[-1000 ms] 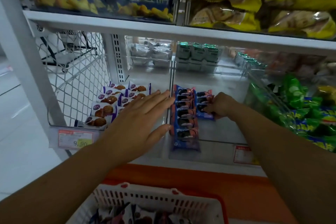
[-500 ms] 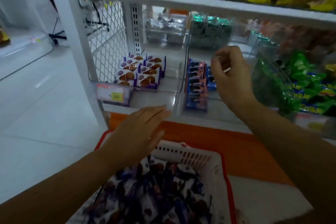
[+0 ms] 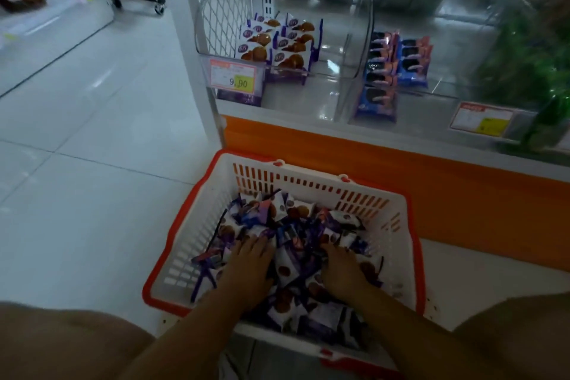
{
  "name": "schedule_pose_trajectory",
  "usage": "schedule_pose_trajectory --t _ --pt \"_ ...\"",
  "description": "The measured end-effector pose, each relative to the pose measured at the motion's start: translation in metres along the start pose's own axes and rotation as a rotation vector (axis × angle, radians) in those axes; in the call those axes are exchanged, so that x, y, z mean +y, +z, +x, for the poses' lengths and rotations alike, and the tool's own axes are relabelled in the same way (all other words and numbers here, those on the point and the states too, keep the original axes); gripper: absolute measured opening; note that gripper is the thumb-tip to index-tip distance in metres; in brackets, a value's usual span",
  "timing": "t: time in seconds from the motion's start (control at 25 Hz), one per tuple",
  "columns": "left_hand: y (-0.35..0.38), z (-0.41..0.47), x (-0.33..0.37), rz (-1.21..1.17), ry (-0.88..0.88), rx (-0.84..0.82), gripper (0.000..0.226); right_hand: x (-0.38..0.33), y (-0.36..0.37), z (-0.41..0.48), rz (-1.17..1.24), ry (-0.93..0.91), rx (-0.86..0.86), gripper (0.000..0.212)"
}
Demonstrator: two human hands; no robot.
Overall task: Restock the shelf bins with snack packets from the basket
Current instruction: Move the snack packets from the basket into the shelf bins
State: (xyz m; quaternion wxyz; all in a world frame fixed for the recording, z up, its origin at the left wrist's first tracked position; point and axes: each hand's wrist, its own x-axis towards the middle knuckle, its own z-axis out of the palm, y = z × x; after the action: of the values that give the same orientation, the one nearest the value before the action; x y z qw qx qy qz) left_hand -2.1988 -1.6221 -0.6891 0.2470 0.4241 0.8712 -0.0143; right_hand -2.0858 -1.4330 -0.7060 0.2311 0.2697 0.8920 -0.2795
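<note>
Packets (image 3: pixel 290 267) jumbled in basket (image 3: pixel 197 225), right under left hand (image 3: pixel 249 265) and right hand (image 3: pixel 342 271), equally near. Fingers (image 3: pixel 256 246) half buried (grip: cannot tell). Bins (image 3: pixel 348 52) at 12 o'clock.

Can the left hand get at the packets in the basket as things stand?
Likely yes: the left hand rests on the packets, the basket is open-topped, and nothing covers them.

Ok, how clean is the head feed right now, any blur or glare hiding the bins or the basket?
Head view: the basket and its snack packets are fairly sharp. The green packets at the right edge are smeared by blur. Glare streaks the clear bin dividers. The 9.90 price tag reads fine. Wide-angle distortion makes the shelf post lean.
</note>
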Motion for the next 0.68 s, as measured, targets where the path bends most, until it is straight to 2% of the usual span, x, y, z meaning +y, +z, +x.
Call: schedule_pose_trajectory --t 0.08,0.16,0.24,0.36,0.48,0.56,0.68 --pt "0.002 0.0 -0.005 -0.031 -0.02 0.029 0.074 0.003 0.009 0.005 -0.143 0.026 0.014 0.072" --pt "0.0 0.003 -0.011 -0.073 -0.058 0.047 0.075 0.008 0.005 0.008 -0.344 0.014 -0.061 0.073" --pt "-0.001 0.005 -0.013 -0.054 -0.079 0.047 0.073 0.015 0.0 0.01 -0.488 -0.005 -0.139 0.067" --pt "-0.006 0.004 -0.001 -0.044 -0.004 0.083 0.065 0.018 0.002 0.008 -0.556 -0.056 -0.131 0.047" --pt "-0.013 0.003 0.016 -0.144 0.072 0.101 0.063 0.018 0.001 0.006 -0.44 -0.027 -0.066 0.03" --pt "-0.013 0.001 0.027 -0.245 0.104 0.07 0.066 0.014 -0.011 0.001 -0.265 0.019 0.025 0.016" --pt "-0.021 -0.006 0.046 -0.599 0.159 0.009 0.069 -0.001 -0.037 -0.009 0.195 0.087 0.084 0.027"
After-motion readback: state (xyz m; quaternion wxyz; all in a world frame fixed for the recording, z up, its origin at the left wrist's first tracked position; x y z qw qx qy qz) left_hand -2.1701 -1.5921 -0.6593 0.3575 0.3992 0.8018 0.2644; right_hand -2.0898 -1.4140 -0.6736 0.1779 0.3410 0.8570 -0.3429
